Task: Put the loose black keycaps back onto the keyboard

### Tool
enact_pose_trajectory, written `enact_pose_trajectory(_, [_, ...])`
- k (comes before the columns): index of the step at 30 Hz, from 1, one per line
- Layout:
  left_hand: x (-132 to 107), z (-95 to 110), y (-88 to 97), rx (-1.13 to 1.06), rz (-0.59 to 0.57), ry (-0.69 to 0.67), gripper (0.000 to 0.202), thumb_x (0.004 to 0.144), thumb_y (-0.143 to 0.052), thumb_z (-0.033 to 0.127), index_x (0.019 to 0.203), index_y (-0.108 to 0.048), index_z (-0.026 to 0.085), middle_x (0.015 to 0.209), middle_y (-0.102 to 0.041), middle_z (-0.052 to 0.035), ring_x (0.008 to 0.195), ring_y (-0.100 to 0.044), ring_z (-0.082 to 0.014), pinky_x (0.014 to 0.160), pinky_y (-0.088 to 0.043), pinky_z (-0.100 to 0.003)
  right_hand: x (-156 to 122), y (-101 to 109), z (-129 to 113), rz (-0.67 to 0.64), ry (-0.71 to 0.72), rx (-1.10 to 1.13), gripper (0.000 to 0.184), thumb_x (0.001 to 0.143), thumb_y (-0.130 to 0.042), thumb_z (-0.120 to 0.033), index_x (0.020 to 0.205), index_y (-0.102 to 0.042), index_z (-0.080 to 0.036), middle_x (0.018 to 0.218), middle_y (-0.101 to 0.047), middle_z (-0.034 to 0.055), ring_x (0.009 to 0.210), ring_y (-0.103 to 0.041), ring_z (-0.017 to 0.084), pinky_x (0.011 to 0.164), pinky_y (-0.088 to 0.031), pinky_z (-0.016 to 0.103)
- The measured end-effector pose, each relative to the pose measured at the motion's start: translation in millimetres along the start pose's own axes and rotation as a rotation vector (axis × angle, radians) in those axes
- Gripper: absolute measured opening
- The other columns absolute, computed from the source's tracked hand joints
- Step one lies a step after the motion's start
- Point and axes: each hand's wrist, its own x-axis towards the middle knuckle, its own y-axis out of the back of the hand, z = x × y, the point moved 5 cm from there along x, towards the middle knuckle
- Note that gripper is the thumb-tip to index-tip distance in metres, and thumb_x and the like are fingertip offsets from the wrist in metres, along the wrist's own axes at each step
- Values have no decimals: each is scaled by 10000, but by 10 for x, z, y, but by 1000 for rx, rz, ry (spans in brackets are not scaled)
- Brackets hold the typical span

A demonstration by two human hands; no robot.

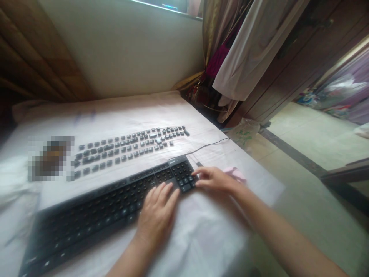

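Note:
A black keyboard point(95, 215) lies slantwise on the white cloth. Many of its key positions look bare of caps, while several caps sit at the lower end of the number pad point(186, 187). My left hand point(158, 209) rests open on the keyboard's front part, beside the number pad, fingers stretched out. At the pad's right edge, my right hand point(211, 179) has its thumb and forefinger bent around a small dark keycap point(193, 178), partly hidden. Behind the keyboard, loose black keycaps point(123, 149) are laid out in rows.
A thin cable point(206, 145) runs from the keyboard over the surface's right edge. A pink cloth point(236, 175) lies behind my right wrist. At left is a blurred-out patch point(52, 159). Curtains point(46, 57) and hanging clothes point(253, 50) border the wall; tiled floor point(305, 134) lies to the right.

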Motion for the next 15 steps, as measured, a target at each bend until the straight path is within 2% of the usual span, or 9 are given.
enact_pose_trajectory(7, [-11,-5,-25,8,11,-15,397,920,-506,187,1303,-610,211,1345,-605,-105,1236,-541,-291,1041,-420,-468,6,-2,-13,-1,-6,-24,320,735,-697,-240,1054,-711,-208,655,-565,-58,632,-539,122,627,-413,237])
enact_pose_trajectory(15, [-16,-7,-35,15,26,-8,402,902,-513,164,1289,-617,205,1324,-619,-109,1219,-554,-298,1028,-440,-481,0,21,-61,13,8,-75,301,743,-704,-238,1043,-726,-227,680,-611,-42,664,-583,138,643,-453,240])
